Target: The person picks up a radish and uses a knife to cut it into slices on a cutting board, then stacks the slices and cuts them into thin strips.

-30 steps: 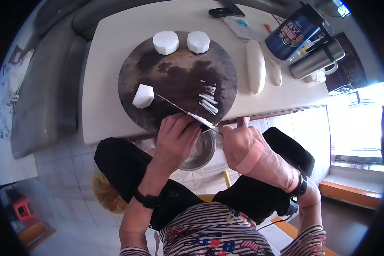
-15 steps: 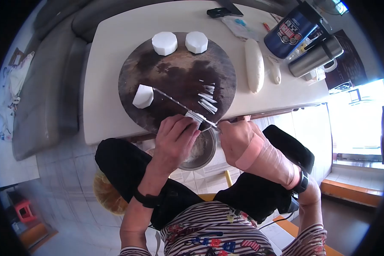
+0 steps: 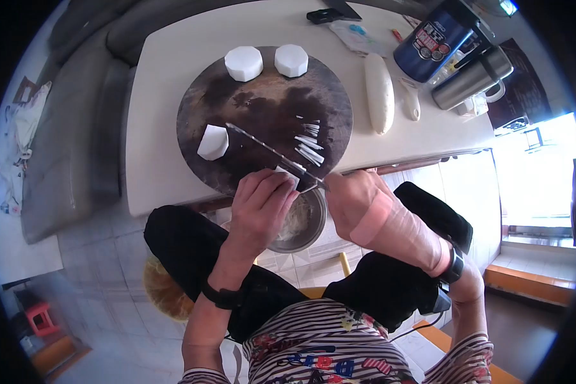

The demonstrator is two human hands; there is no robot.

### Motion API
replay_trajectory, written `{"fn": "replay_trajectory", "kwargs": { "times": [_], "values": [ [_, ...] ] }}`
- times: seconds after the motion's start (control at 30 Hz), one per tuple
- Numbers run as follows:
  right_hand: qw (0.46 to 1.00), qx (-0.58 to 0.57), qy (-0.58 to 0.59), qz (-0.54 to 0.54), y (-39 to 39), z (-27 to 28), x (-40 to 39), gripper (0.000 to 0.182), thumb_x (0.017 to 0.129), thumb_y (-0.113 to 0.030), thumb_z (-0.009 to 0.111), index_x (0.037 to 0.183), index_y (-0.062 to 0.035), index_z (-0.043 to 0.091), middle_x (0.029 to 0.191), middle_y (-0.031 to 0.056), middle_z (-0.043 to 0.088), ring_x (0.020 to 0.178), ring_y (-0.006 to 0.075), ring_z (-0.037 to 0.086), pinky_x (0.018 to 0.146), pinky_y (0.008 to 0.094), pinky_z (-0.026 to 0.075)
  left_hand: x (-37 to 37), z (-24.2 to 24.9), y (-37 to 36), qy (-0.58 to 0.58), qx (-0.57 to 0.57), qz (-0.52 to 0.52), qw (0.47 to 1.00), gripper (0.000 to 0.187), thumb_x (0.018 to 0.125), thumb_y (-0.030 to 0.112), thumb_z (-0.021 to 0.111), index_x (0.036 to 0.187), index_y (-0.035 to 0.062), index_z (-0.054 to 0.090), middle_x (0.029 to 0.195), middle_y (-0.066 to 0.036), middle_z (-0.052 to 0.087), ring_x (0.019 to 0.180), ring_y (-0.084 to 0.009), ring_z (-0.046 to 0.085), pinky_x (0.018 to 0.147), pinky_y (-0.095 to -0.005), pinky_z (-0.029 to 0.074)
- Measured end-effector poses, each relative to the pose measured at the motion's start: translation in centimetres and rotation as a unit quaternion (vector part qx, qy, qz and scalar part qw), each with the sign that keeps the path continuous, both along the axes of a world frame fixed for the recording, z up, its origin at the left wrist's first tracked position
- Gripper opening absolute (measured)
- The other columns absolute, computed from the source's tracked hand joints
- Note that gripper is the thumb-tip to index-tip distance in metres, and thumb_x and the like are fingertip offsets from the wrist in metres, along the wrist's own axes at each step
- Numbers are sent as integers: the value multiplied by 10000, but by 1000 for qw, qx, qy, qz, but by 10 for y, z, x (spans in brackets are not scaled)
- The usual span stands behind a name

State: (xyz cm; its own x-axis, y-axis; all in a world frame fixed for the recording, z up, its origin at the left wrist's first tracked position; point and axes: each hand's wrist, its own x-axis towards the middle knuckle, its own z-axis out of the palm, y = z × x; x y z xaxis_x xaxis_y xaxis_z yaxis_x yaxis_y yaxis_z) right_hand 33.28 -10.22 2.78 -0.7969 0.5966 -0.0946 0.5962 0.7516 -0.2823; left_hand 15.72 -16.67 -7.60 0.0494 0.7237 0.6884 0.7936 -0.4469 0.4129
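My right hand is wrapped round the handle of a knife, whose long blade points to the upper left over the dark round board. My left hand presses its fingertips on a small white piece at the board's near edge, close beside the blade. Thin white strips lie to the right on the board. A larger white chunk rests at the left, and two thick white rounds stand at the far edge.
On the pale table, right of the board, lie a long white radish and a peeler. A blue container and a steel mug are farther right. A metal bowl sits below the board's edge.
The knife has shifted slightly, with its blade a little apart from the strips. My right hand has turned slightly. The whole view has moved a little.
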Motion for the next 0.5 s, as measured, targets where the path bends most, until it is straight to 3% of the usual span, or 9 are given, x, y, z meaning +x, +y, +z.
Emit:
{"fn": "replay_trajectory", "kwargs": {
  "times": [0.2,0.37,0.5],
  "values": [
    [998,-57,-11,-20,-8,11,1,160,690,-25,621,817,63,582,673,233,624,658,398,654,584,426,528,0,3,0,3,-10,2,1000,301,662,16,781,938,7,664,985,-80,629,958,-268,601,803,-393,495],
    [997,3,71,16,-6,-6,4,154,692,-29,606,804,75,591,668,225,626,645,369,663,575,414,528,1,3,0,-1,-21,1,1000,305,655,17,784,936,7,666,988,-80,628,963,-274,599,807,-395,492],
    [1000,5,13,5,-8,8,-9,147,704,-39,601,800,71,598,679,229,632,659,360,672,589,416,535,2,2,-1,0,-10,2,1000,278,651,-4,777,907,-2,668,963,-89,633,943,-279,609,798,-384,511]
  ]
}}
